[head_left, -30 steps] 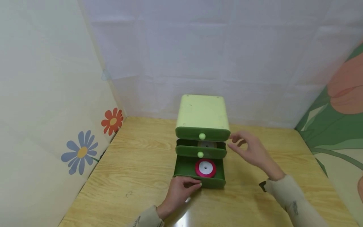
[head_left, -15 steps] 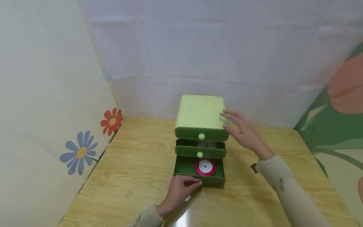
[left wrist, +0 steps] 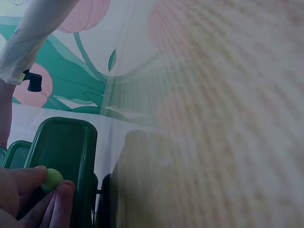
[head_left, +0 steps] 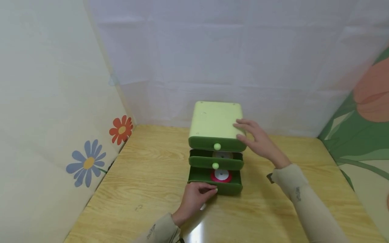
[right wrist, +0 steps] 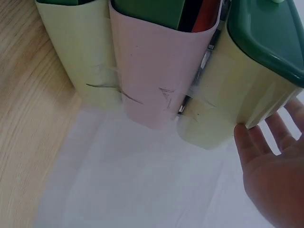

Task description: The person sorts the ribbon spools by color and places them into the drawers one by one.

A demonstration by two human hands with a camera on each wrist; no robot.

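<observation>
A small three-drawer cabinet [head_left: 216,118] with a pale green top stands on the table. My left hand [head_left: 192,201] pinches the light green knob [left wrist: 53,177] of the dark green bottom drawer [head_left: 231,189], which is pulled partway out. Inside it lies a ribbon spool [head_left: 222,175], red with a white centre, its back edge hidden under the middle drawer [head_left: 232,163]. That drawer stands out too and holds a pale round spool-like disc [head_left: 223,154]. The top drawer [head_left: 231,143] is in. My right hand [head_left: 258,140] rests on the cabinet's upper right edge, fingers extended.
The right wrist view shows the cabinet's side as stacked tiers, with a pink middle tier [right wrist: 152,71]. A white cloth wall [head_left: 194,67] rises behind the wooden table [head_left: 146,162]. Flower-printed panels stand left and right.
The bottom drawer has slid inward with my left hand on its knob, so the middle drawer covers more of the red spool. My right hand has moved from beside the cabinet up onto its top edge.
</observation>
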